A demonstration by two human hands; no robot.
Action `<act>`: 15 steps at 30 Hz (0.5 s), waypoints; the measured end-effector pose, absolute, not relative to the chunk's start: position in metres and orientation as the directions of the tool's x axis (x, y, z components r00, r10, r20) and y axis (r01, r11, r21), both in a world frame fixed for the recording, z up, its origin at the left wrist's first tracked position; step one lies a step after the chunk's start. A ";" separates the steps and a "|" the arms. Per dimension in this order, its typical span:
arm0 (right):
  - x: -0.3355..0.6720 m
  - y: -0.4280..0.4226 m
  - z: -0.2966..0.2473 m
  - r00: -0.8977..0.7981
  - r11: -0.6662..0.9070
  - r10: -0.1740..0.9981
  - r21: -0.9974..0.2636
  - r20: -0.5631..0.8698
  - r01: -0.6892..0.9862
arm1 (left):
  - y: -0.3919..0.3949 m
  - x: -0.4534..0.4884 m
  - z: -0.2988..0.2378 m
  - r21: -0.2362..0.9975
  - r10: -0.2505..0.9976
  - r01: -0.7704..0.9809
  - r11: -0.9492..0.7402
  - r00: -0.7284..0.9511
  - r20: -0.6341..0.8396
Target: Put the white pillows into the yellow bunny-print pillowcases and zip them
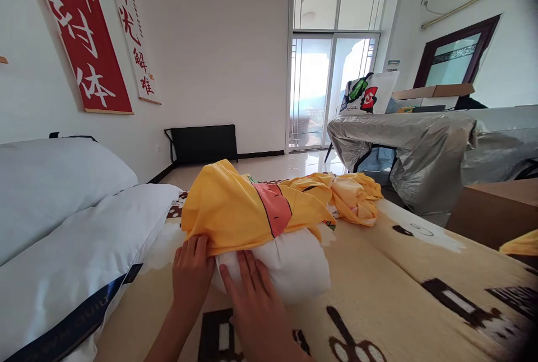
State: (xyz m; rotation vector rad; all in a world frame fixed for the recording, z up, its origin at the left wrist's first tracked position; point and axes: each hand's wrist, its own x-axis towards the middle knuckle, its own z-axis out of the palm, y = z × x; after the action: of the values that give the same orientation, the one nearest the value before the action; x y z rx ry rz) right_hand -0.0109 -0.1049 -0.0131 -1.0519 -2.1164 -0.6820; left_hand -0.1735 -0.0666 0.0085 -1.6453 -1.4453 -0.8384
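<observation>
A white pillow [296,272] lies on the patterned bed cover [378,272], with a yellow pillowcase [235,205] over its far part. The pillowcase bears a red carrot-like print. My left hand [193,267] has its fingers curled on the near left edge of the pillowcase, the thumb side hidden. Flat on the white pillow, my right hand [256,295] has its fingers stretched out, their tips close to the pillowcase edge. Behind, another bunched yellow cloth [353,194] lies on the bed.
Two plump white pillows [96,238] are stacked on the left. A brown carton [496,210] stands at the right, beside a table under silver sheeting [437,143]. On the table are a printed bag [365,96] and boxes. A black folded panel [204,143] leans on the far wall.
</observation>
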 end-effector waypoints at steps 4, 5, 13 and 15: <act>-0.009 -0.091 -0.017 -0.429 0.536 0.483 0.129 0.763 0.834 | -0.072 -0.167 0.012 -0.156 0.381 0.983 -0.097 0.181 0.907; -0.007 -0.087 -0.017 -0.425 0.542 0.481 0.122 0.767 0.832 | -0.074 -0.164 0.013 -0.158 0.352 0.980 -0.117 0.190 0.916; 0.010 -0.056 -0.018 -0.318 0.558 0.393 0.050 0.863 0.828 | -0.092 -0.125 0.010 -0.201 0.141 0.915 -0.351 0.264 0.954; 0.014 -0.049 -0.017 -0.267 0.554 0.372 0.018 0.889 0.832 | -0.097 -0.113 0.005 -0.181 0.177 0.889 -0.421 0.277 0.945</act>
State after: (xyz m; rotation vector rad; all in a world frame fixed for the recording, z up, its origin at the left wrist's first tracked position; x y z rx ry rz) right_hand 0.0145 -0.0488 -0.0174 -0.9837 -1.8610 -0.6236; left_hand -0.1129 -0.0971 0.0049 -1.7919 -0.9683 -1.1908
